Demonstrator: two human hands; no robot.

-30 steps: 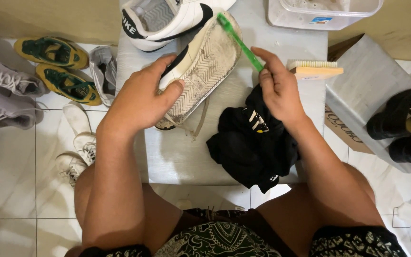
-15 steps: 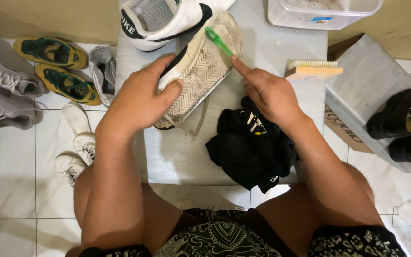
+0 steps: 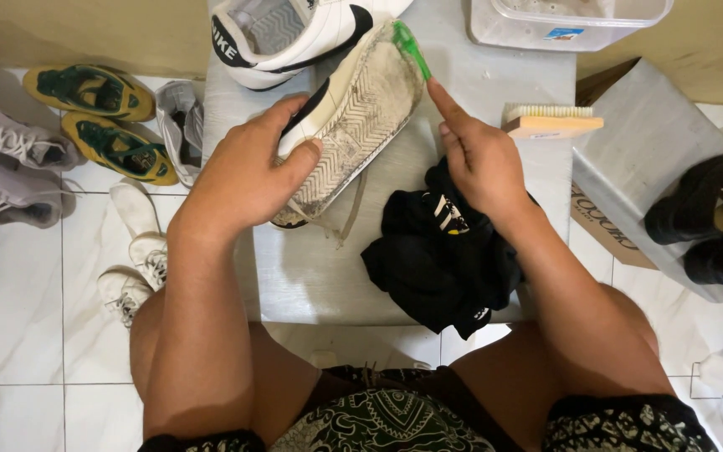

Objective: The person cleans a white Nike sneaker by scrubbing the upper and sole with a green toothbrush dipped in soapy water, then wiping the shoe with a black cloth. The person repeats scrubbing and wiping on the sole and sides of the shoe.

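The left hand (image 3: 248, 172) is gripping a dirty shoe (image 3: 353, 117), sole up, near the table's (image 3: 311, 268) far edge. The right hand (image 3: 479, 159) is pinching a green toothbrush (image 3: 412, 48) against the toe. A black cloth (image 3: 441, 251) is lying by the right edge.

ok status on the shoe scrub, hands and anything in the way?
Left hand grips the sneaker, sole up. Right hand holds the green brush at the toe end. Black cloth lies under the right wrist, not blocking.
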